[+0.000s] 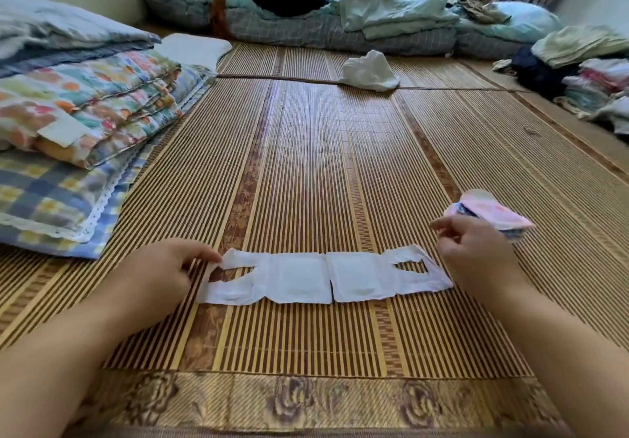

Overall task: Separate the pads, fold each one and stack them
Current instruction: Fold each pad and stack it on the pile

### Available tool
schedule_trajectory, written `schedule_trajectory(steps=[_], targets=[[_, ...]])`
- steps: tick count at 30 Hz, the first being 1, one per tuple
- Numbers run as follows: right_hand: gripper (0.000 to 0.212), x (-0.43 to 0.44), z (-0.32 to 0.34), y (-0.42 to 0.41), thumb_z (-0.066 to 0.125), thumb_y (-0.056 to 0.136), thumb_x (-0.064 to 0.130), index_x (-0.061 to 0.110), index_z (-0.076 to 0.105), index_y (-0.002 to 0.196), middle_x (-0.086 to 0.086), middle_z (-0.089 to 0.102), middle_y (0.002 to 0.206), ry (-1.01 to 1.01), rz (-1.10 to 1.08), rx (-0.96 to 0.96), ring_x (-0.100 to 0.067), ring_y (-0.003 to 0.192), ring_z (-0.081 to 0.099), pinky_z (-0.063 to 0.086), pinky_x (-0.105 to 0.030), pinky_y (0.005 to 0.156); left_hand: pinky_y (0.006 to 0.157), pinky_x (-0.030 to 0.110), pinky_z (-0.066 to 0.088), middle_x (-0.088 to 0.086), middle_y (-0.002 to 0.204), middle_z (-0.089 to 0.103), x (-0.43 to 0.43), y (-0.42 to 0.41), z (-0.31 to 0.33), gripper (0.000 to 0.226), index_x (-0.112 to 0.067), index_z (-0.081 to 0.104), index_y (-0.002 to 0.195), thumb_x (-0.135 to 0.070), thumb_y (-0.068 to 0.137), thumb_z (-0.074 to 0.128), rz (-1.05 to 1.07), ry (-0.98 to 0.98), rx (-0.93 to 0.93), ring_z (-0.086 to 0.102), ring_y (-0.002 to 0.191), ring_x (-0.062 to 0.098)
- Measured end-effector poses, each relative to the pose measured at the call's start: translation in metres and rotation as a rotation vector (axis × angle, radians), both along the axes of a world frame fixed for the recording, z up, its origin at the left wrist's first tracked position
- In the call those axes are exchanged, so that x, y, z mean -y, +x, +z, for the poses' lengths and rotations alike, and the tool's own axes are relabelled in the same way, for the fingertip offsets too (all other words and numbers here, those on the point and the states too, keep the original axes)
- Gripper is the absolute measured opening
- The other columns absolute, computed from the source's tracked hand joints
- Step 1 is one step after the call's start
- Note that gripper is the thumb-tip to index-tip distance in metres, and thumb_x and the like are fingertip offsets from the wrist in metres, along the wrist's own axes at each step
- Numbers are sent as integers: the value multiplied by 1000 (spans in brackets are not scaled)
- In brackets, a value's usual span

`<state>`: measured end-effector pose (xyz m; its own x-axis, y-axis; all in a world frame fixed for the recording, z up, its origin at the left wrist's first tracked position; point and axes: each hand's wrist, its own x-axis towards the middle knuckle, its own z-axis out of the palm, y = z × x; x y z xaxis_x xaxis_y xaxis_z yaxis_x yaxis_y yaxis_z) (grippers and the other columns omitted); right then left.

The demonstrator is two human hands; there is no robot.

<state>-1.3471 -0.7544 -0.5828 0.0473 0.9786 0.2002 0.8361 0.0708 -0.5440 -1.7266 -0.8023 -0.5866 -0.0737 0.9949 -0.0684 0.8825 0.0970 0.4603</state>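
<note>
Head view: white pads (325, 276) laid flat on mat (306, 165) between both hands. Left end pinched by left hand (163, 272). Right hand (474, 254) loosely curled, empty, just beside right end.

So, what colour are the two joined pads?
White pads, seen best in the head view.

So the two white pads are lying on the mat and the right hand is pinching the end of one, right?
Not quite. It is the left hand whose fingers pinch the end of the white pads. The right hand hovers just off the other end. They do lie on the mat, as the head view shows.
</note>
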Motion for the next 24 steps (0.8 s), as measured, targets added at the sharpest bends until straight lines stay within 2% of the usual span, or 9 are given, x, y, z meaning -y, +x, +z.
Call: schedule_trajectory(steps=[2, 4, 7, 9, 12, 15, 18, 20, 24], targets=[[32, -9, 2, 2, 57, 88, 26, 12, 62, 117, -4, 67, 100, -204, -119, 62, -14, 83, 60, 45, -26, 66, 61, 21, 41, -8, 111, 66, -7, 7, -2, 35, -33, 60, 112, -11, 88, 48, 67, 32, 13, 55, 82, 4], [43, -12, 1, -1, 64, 83, 41, 10, 63, 114, -7, 68, 108, -393, -147, 172, -19, 91, 60, 48, -32, 74, 68, 29, 43, 1, 116, 62, -13, 13, -7, 33, -25, 56, 120, -37, 90, 49, 152, 6, -81, 52, 89, 12], [33, -14, 0, -10, 66, 81, 43, 11, 70, 89, -5, 71, 87, -449, -140, 323, -17, 74, 63, 47, -29, 61, 72, 33, 47, -1, 100, 54, -14, 17, -11, 38, -29, 60, 95, -62, 76, 58, 171, -96, -229, 53, 86, 15], [27, -15, -1, -14, 64, 84, 37, 12, 72, 77, -4, 70, 74, -489, -113, 334, -16, 67, 64, 44, -27, 52, 66, 32, 45, -4, 91, 53, -14, 21, -11, 27, -32, 58, 76, -59, 78, 58, 133, -110, -219, 53, 76, 11], [24, -15, 0, -14, 61, 85, 31, 11, 70, 73, -5, 68, 68, -487, -118, 272, -17, 63, 62, 41, -28, 50, 54, 29, 40, -7, 80, 54, -14, 26, -12, 26, -32, 52, 68, -51, 85, 55, 91, -76, -231, 54, 66, 9], [19, -13, 2, -8, 57, 85, 26, 9, 66, 79, -7, 64, 76, -406, -147, 77, -19, 70, 58, 42, -31, 55, 53, 31, 39, -7, 74, 56, -12, 30, -12, 22, -31, 50, 72, -43, 90, 50, 109, 10, -175, 53, 64, 10], [9, -11, 8, -5, 60, 79, 17, 9, 63, 76, -12, 63, 81, -354, -180, -316, -26, 76, 58, 47, -37, 65, 48, 28, 32, -5, 69, 58, -12, 30, -9, 20, -28, 51, 73, -39, 91, 50, 168, 91, -55, 53, 62, 10], [3, -9, 12, -6, 63, 76, 8, 8, 61, 79, -14, 63, 80, -368, -184, -539, -27, 72, 60, 50, -36, 59, 48, 27, 33, -6, 71, 59, -13, 31, -7, 15, -26, 53, 77, -36, 88, 56, 192, 139, 7, 53, 63, 8], [21, -6, 19, -22, 70, 78, 4, 10, 59, 95, -14, 64, 87, -407, -123, -732, -23, 66, 65, 50, -25, 45, 49, 26, 38, -8, 78, 58, -14, 43, -4, 20, -28, 52, 99, -33, 84, 63, 200, 160, 150, 56, 67, 7]])
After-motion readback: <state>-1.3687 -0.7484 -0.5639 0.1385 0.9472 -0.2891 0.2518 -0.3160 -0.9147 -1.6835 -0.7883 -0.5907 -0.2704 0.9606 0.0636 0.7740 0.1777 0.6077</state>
